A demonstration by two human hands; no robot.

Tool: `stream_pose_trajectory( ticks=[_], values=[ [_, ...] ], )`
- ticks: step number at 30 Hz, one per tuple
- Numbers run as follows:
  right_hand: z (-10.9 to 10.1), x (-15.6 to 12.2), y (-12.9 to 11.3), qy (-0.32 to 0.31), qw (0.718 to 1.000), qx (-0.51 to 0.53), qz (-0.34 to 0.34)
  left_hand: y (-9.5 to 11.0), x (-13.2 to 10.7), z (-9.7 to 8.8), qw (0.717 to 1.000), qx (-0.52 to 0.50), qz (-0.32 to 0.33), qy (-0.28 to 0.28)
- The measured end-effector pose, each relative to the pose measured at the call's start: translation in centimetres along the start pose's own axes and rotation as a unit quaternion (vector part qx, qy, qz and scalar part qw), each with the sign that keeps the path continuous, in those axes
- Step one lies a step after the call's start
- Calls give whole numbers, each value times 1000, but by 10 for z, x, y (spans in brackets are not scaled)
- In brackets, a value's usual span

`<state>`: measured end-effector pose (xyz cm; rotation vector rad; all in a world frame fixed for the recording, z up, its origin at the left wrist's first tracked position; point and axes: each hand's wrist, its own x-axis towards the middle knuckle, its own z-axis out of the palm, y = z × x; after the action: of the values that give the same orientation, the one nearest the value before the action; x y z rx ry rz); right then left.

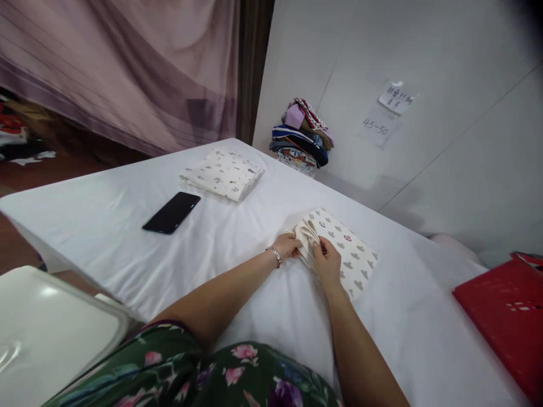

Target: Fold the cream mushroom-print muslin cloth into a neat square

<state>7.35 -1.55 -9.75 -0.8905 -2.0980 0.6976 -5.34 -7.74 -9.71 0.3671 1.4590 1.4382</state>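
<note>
A cream cloth (350,254) printed with grey cloud shapes and a few red marks lies folded on the white-covered table. Its left part is bunched up in layers between my hands. My left hand (287,245), with a bracelet at the wrist, grips the layered edge from the left. On the near side, my right hand (327,261) pinches the same folds between thumb and fingers. A second folded cream cloth (223,173) with small scattered prints lies farther back on the left, apart from both hands.
A black phone (172,212) lies on the white tablecloth (106,226). Folded clothes (301,135) are stacked beyond the far edge by the wall. A red bag (504,316) rests at the right, and a white plastic chair (55,333) stands at the lower left.
</note>
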Motion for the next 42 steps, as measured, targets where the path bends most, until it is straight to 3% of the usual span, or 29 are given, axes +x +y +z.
stream_pose_trajectory(
  ticks=[5,10,25,32,42],
  values=[
    [-1,0,-3,-68,991,-101,-58,0,-5,-2,999,-33,7,-17],
    [-4,2,-3,-94,989,-91,-64,-3,-3,-5,996,-80,12,-50],
    [-8,5,-3,-127,983,-104,-76,-3,-6,-7,993,-93,19,-65],
    [-3,4,0,-126,970,-183,-104,-2,-6,-5,995,-83,17,-60],
    [-8,3,-3,-108,989,-84,-48,-1,-7,-3,997,-64,19,-47]
  ],
)
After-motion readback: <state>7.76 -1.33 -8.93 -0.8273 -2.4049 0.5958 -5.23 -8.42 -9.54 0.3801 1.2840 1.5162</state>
